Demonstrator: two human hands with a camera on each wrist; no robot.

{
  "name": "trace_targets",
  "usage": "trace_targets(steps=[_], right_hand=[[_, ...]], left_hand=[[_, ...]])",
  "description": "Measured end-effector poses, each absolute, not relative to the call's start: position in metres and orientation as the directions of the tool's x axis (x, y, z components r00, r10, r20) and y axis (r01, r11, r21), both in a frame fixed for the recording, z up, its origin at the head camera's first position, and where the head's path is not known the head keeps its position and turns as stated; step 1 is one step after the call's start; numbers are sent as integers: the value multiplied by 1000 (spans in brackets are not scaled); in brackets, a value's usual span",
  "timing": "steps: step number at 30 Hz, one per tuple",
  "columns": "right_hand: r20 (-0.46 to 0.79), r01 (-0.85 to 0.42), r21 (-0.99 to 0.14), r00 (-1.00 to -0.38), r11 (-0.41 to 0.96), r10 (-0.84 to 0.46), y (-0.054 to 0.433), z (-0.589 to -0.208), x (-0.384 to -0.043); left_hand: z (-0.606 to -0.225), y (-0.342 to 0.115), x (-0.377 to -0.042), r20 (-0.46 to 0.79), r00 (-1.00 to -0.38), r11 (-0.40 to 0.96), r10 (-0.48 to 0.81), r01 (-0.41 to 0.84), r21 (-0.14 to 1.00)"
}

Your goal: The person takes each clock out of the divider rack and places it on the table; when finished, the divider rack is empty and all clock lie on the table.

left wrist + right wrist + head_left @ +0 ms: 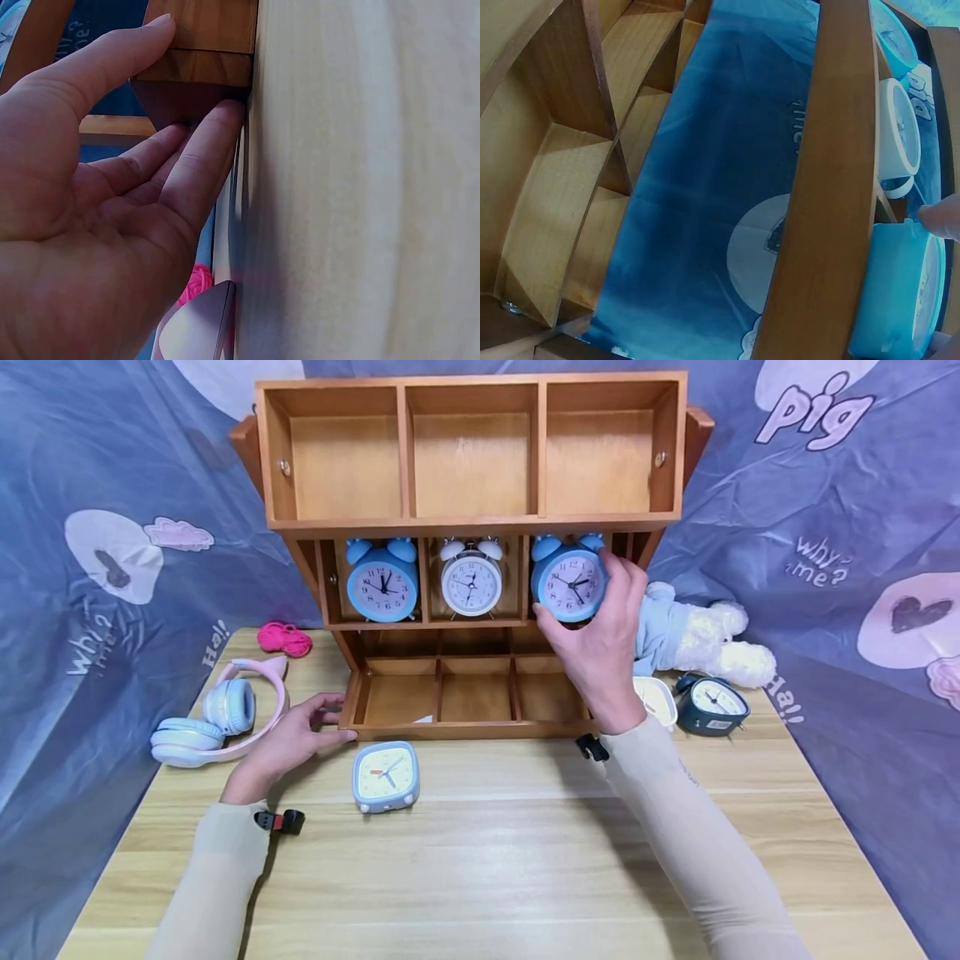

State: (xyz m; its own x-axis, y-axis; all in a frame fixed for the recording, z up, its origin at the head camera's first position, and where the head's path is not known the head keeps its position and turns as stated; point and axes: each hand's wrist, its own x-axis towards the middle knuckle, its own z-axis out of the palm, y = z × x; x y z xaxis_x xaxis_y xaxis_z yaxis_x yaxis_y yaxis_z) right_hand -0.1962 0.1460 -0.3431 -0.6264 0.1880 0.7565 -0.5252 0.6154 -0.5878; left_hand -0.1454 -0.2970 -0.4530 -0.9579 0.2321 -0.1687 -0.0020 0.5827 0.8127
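A wooden three-tier shelf (472, 520) stands at the back of the table. My right hand (603, 643) grips a blue twin-bell alarm clock (570, 583) in the middle tier's right compartment, thumb at its lower left and fingers at its upper right. Another blue alarm clock (382, 583) occupies the left compartment, and a white alarm clock (471, 582) the middle one. Down at the shelf's lower left corner, my left hand (292, 739) holds the wood between thumb and fingers; the left wrist view shows this corner (202, 67) close up.
A square blue clock (386, 777) lies before the shelf. Left are cat-ear headphones (232, 710) and pink yarn (285, 639). Right of the shelf are a white plush toy (697, 635), a dark green alarm clock (711, 703) and a white item (656, 700) partly behind my right forearm.
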Motion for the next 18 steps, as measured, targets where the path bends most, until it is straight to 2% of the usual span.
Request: trace_targets(steps=[18], right_hand=[[701,-480,-623,-693,617,168,150,-337,-168]], left_hand=[[-454,-296,-147,-169,-956,566,238,-5,824]])
